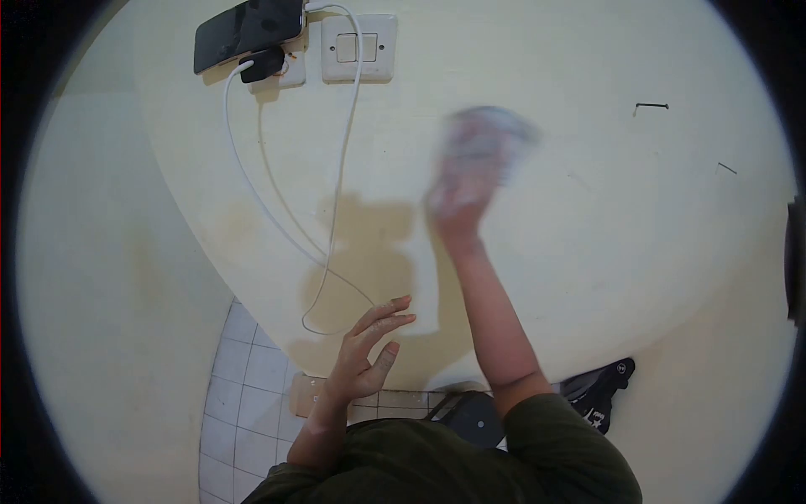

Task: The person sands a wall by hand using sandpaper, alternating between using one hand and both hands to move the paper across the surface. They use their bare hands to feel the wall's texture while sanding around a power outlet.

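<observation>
My right hand (460, 197) is raised against the pale yellow wall (571, 252), arm stretched up, and smeared by motion. A greyish-white cloth (491, 139) is in its grip, also blurred, held up at the wall surface. Lower down, my left hand (369, 349) hangs in front of the wall with its fingers apart and nothing in it. Its fingers have a pale, powdery look. A thin white cable (342, 168) loops down the wall and ends near the left fingertips in this view.
A dark phone (248, 34) rests on a black charger (263, 65) plugged into a wall socket. Beside it is a white double switch (359, 48). Two nails (651, 106) stick out at right. Below are floor tiles (239, 361) and dark cloth (609, 386).
</observation>
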`<state>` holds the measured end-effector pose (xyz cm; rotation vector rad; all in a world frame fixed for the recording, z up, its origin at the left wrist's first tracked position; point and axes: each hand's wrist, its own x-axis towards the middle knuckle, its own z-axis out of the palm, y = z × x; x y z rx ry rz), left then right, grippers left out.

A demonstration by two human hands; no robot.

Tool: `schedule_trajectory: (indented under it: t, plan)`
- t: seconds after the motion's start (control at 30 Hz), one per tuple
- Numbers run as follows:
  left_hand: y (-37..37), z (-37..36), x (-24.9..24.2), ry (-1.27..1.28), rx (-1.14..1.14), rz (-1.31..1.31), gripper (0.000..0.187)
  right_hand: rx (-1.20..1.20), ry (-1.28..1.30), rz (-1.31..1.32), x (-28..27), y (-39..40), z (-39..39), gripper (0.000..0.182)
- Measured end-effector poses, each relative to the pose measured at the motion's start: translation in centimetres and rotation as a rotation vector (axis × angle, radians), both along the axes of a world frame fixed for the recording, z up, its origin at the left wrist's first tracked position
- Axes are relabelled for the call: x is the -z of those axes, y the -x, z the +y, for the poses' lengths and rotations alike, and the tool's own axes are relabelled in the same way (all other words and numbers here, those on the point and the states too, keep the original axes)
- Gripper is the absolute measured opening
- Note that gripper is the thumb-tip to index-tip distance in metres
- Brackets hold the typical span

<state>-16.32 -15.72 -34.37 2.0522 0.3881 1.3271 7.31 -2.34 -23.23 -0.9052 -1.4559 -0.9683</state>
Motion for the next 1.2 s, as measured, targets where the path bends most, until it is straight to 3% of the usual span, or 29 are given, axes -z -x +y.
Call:
schedule_trajectory:
  t: [0.07,0.17,0.2,0.3,0.33,0.43,0.53,0.63,0.73,0.83,0.93,1.03,1.13,1.2]
  plan:
    - [0.2,0.2,0.0,-0.006,0.02,0.002,0.038,-0.173,0.418,-0.375,2.9,2.4,-0.3,0.056]
    - [0.8,0.7,0.3,-0.014,0.035,0.004,0.038,0.006,0.278,-0.234,0.9,1.4,-1.3,0.06]
    - [1.0,0.9,0.7,-0.015,0.035,0.002,0.038,0.104,0.129,-0.058,-0.3,0.9,-1.4,0.061]
    - [1.3,1.0,0.8,-0.005,0.048,0.01,0.038,0.089,-0.128,0.402,-2.9,1.0,-1.2,0.061]
    - [1.4,0.9,0.7,-0.001,0.052,0.019,0.038,0.037,-0.1,0.199,-2.0,1.1,-0.8,0.06]
    - [1.7,0.8,0.3,-0.011,0.1,0.008,0.038,-0.155,0.527,-0.379,2.1,3.2,-0.8,0.059]
    - [2.3,0.9,0.5,-0.01,0.097,0.016,0.037,-0.085,0.342,-0.173,1.1,2.5,-1.7,0.06]
    - [2.9,1.1,1.0,0.007,0.093,0.005,0.038,0.12,-0.104,0.237,-2.2,1.3,-1.2,0.063]
    - [3.4,1.0,0.8,-0.002,0.099,0.019,0.038,0.11,0.076,-0.043,0.1,2.1,-1.2,0.064]
    - [3.8,0.9,0.7,0.004,0.118,0.012,0.037,-0.161,0.602,-0.573,4.8,4.1,-1.2,0.066]
    - [4.1,0.9,0.8,0.017,0.123,0.018,0.038,-0.019,0.442,-0.352,1.6,1.9,-2.6,0.066]
    - [4.1,0.8,1.0,0.031,0.121,0.019,0.038,0.088,-0.068,0.275,-1.7,1.1,-1.7,0.064]
    - [4.1,0.5,1.0,0.023,0.135,0.025,0.038,0.043,0.076,-0.132,0.3,1.6,-0.8,0.061]
    - [4.1,0.5,0.8,0.02,0.147,0.03,0.038,-0.043,0.368,-0.435,1.1,1.9,-1.2,0.06]
